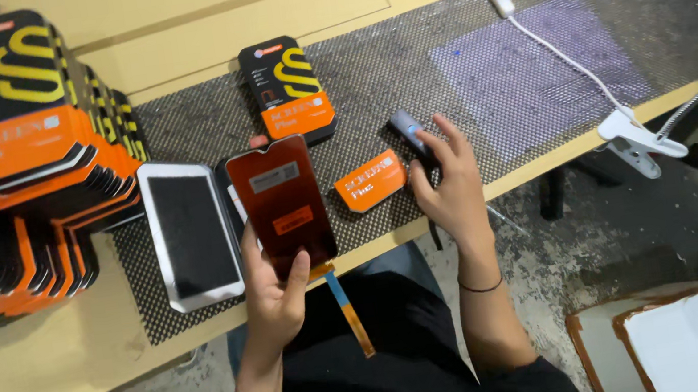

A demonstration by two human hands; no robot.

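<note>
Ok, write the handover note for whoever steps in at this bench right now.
Left hand: holds the phone screen panel upright over the mat, its flex ribbon hanging down.
Right hand: fingers on the small dark device on the mat.
White phone lies flat left of the panel; one box lies behind, the box stack far left.
Done or left: cannot tell.

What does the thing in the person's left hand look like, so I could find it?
Look at the dark mesh mat on the yellow bench. Near its front edge the left hand holds up a phone screen panel. Unlike the white-framed screen beside it, it has a ribbon cable dangling below.
</note>
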